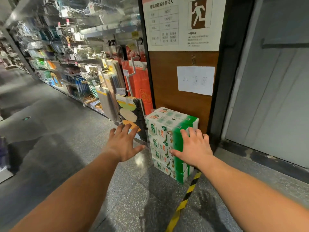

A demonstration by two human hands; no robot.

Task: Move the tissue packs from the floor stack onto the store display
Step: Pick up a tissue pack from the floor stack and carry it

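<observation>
the stack of tissue packs [168,144] stands tall on the floor by the brown wall, just ahead of both hands, with the right hand [192,148] nearer and maybe touching it and the left hand [123,143] off to its side, both grips spread apart and holding nothing.

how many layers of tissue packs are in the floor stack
4 layers in the stack of tissue packs on the floor against the brown panel, one on another. Packs behind or under the right hand may be hidden.
</observation>
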